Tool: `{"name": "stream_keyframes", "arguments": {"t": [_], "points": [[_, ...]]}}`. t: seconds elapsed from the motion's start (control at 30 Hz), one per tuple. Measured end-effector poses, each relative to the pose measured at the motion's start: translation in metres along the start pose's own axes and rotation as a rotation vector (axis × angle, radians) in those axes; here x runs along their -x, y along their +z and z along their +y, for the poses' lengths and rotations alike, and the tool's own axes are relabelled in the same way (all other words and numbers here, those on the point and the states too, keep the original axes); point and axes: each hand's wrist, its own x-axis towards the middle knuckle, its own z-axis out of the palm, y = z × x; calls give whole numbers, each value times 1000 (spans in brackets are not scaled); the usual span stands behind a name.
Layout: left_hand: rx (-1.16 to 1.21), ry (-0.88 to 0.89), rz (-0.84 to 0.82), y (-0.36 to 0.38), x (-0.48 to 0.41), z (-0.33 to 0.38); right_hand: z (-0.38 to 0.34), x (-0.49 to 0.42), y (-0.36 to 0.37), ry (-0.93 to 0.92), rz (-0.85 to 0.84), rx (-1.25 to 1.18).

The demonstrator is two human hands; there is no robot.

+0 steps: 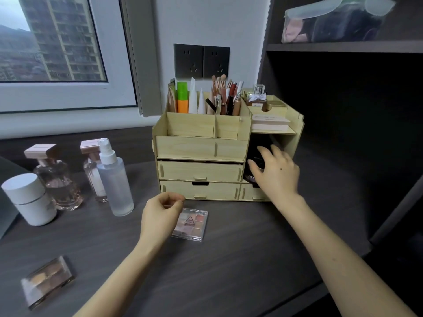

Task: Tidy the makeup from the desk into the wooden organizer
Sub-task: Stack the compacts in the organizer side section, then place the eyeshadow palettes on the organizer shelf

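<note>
The pale wooden organizer (201, 148) stands at the back of the dark desk, its top slots full of tubes and brushes. My right hand (275, 171) reaches into its open right-hand compartment, fingers spread around a dark round compact (253, 164) that is partly hidden in shadow. My left hand (161, 216) hovers over a clear eyeshadow palette (192, 224) lying in front of the organizer, fingers curled with thumb and forefinger pinched together. A second palette (47, 281) lies at the near left.
At the left stand a white cylindrical jar (28, 199), two pink-capped glass bottles (56, 179) and a frosted spray bottle (114, 179). A pink box (270, 123) rests on the organizer's right shelf. A dark shelving unit (343, 48) rises at the right.
</note>
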Motion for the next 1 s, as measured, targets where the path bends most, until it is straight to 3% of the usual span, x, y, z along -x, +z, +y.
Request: {"name": "stream_keyframes", "arguments": {"t": [0.1, 0.23, 0.3, 0.43, 0.5, 0.6, 0.77, 1.0], "points": [[-11, 11, -5, -4, -2, -2, -1, 6, -6, -12, 26, 27], [-120, 29, 11, -12, -2, -7, -16, 44, -20, -179, 387, -43], [-222, 24, 11, -17, -2, -11, -30, 64, -23, -185, 240, -219], [-400, -51, -85, -21, -4, -16, -54, 88, -4, 157, -478, -537], [-420, -64, -109, -20, -2, -17, -65, 94, 5, 184, -606, -558], [-423, -56, -138, -15, 1, -19, -78, 101, 12, 81, -665, -549], [-428, -54, -150, -14, 5, -19, -84, 96, 27, -198, -657, -303], [-596, 85, -90, -56, 27, -18, -96, 99, 35, -276, -545, -462]]}}
